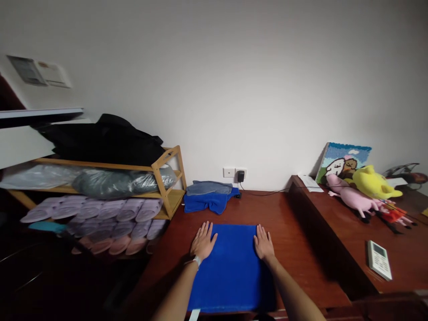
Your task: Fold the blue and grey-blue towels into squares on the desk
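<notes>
A blue cloth (234, 272), looking like a towel, lies flat and roughly square on the reddish-brown wooden table (301, 267). A white tag (194, 314) sticks out at its near left corner. My left hand (203, 241) rests flat over the cloth's far left corner, fingers spread and pointing toward the wall, with a band on the wrist. On the opposite side my right hand (264, 243) lies flat along the far right corner, fingers stretched out. Neither hand grips anything. Behind the cloth, a crumpled blue and grey-blue cloth (210, 198) lies near the wall.
Left stands a wooden rack (170, 187) with rows of slippers (110, 211), plastic-wrapped bundles (110, 180) and a black bag (110, 138). A charger (240, 176) is plugged into the wall. On the higher right-hand surface are plush toys (371, 185), a picture (347, 160) and a white remote-like device (379, 259).
</notes>
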The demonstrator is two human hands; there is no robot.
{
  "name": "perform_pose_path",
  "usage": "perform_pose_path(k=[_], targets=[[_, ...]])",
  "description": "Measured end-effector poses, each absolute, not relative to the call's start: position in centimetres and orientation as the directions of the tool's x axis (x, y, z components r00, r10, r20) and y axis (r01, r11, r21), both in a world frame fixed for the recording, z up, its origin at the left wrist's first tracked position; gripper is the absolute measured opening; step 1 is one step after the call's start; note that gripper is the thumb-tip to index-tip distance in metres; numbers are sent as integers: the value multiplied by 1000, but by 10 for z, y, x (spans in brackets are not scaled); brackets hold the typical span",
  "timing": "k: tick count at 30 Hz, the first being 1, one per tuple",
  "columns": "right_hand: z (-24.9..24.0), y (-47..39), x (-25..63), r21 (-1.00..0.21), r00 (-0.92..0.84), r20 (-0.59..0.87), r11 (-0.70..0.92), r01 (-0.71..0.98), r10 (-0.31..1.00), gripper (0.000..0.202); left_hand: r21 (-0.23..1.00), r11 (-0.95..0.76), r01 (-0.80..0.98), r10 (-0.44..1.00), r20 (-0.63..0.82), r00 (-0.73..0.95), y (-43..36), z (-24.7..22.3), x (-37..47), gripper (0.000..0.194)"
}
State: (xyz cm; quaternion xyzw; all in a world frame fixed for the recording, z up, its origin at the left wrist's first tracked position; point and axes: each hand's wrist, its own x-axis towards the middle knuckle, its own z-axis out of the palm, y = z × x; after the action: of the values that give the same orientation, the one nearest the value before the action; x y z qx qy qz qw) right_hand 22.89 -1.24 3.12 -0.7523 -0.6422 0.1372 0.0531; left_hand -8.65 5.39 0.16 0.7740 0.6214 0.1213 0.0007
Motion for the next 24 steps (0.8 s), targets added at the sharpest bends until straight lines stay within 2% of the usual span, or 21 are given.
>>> perform_pose_path(k=[8, 12, 17, 19, 21, 24], targets=[[32, -36, 218, -256, 147, -139, -179, 950, 979, 66, 179, -228, 957, 962, 192, 193, 54, 3, -86, 74], [30, -39, 219, -274, 139, -100, -162, 948, 985, 67, 166, -226, 960, 964, 181, 195, 56, 2, -87, 74], [33, -40, 219, -292, 137, -93, -159, 943, 986, 67, 141, -204, 969, 977, 99, 191, 61, 13, -90, 72], [35, -40, 219, -304, 138, -93, -160, 939, 986, 66, 135, -203, 970, 974, 127, 186, 57, 20, -78, 71], [37, -40, 219, -318, 138, -93, -161, 934, 986, 65, 142, -278, 950, 951, 181, 251, 44, 24, -51, 70], [36, -40, 219, -324, 135, -94, -159, 933, 986, 65, 162, -522, 837, 846, 220, 485, 13, 24, 9, 66]])
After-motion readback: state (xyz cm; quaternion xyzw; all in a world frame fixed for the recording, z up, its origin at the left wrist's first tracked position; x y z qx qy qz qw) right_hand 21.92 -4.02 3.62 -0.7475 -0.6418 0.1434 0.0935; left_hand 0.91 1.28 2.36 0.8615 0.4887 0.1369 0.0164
